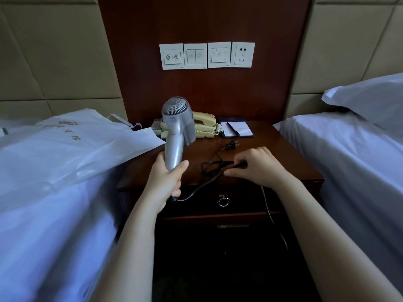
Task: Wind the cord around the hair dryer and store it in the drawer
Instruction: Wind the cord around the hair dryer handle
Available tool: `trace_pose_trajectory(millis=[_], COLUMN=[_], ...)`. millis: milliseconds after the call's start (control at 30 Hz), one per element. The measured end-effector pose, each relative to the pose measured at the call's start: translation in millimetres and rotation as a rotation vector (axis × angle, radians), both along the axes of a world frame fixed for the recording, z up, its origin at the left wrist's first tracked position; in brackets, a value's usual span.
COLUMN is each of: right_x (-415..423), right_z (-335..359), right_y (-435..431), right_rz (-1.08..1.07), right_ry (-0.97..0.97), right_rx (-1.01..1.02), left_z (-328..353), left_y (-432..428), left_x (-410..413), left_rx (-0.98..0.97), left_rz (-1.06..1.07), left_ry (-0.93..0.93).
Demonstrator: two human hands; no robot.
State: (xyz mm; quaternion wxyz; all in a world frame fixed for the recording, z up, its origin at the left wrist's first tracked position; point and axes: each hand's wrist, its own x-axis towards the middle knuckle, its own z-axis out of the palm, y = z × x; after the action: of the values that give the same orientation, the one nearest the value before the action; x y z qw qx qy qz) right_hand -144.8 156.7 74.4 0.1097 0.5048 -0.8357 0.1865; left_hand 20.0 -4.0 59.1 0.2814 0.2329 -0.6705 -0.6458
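A silver hair dryer (177,125) stands upright above the left side of the wooden nightstand (290,162), its handle gripped by my left hand (168,182). Its black cord (202,185) runs from the handle's bottom up onto the nightstand top, where it lies in loose loops. My right hand (259,166) pinches the cord near the middle of the top. The black plug (230,146) lies free on the wood behind my right hand. The drawer (244,201) below, with a metal ring pull (223,201), is closed.
A beige telephone (204,125) and a notepad with pen (236,128) sit at the back of the nightstand. A white plastic bag (72,147) lies on the left bed. A white bed with pillow (357,149) stands on the right. Switches and a socket (242,54) are on the wall panel.
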Motion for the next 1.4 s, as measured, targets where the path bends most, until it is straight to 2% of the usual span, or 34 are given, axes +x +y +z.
trace_pose_trajectory(millis=[200,400,533,667,800,933,1033,1100,1233,1400], right_x=[-7,-18,-36,-48,-40,-27,-21,-23,-39,-53], right_z=[-12,5,25,38,61,87,97,102,100,93], right_y=[-1,-15,-28,-30,-48,-73,-83,-85,-81,-69], right_rz=[-0.071,-0.084,-0.102,-0.052,0.081,0.124,0.142,0.142,0.126,0.166], right_ry=[0.243,0.346,0.477,0.714,0.738,0.764,0.825,0.778,0.657,0.576], right_rx=[-0.098,0.023,0.044,-0.117,-0.267,-0.332,-0.287,-0.169,0.154,0.218], left_z=[5,6,4,2,4,7,7,8,12,13], left_y=[-5,-14,-24,-39,-34,-23,-20,-21,-23,-22], left_x=[3,0,3,9,13,12,9,12,21,19], left_rx=[0.021,-0.115,-0.244,-0.21,-0.241,-0.395,-0.462,-0.436,-0.23,-0.065], left_rz=[0.045,-0.043,-0.008,0.046,-0.026,-0.092,-0.128,-0.162,-0.281,-0.423], left_ry=[0.041,-0.071,-0.153,-0.168,-0.175,-0.263,-0.312,-0.335,-0.283,-0.19])
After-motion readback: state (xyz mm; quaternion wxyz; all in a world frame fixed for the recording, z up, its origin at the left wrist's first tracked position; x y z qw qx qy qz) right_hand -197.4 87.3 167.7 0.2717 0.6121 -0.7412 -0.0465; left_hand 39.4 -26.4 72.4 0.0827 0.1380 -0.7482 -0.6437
